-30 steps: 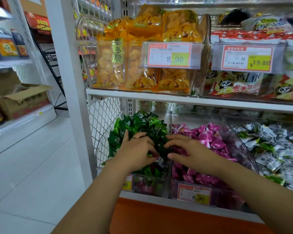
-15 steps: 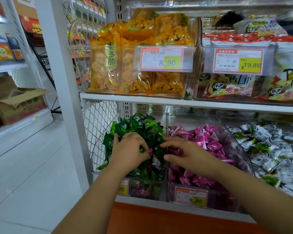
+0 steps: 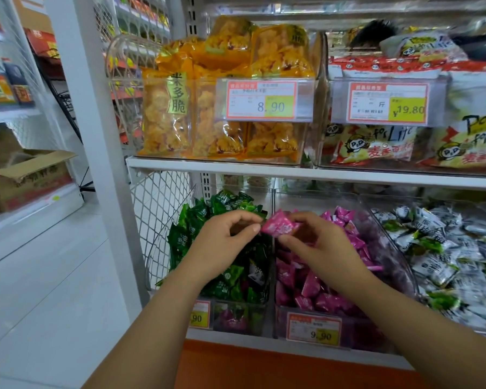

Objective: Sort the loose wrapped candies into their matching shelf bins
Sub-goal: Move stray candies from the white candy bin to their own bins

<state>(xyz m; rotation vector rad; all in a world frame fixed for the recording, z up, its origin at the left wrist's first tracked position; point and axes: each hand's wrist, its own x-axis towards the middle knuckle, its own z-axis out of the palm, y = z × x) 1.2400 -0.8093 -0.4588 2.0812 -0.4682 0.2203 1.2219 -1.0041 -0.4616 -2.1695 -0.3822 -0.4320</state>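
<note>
Left hand and right hand both curled, pinching opposite ends of one pink wrapped candy. Held in the air over the seam between two clear bins. Under the left hand, green candies. Under the right, pink candies, with a price tag reading 9.90 on the front. Farther right, white-and-green candies. On the shelf above, orange snack bags.

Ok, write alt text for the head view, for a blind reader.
The left hand and right hand pinch one pink candy between them, above the green candy bin and the pink candy bin. Orange snack bags sit on the shelf above.
</note>
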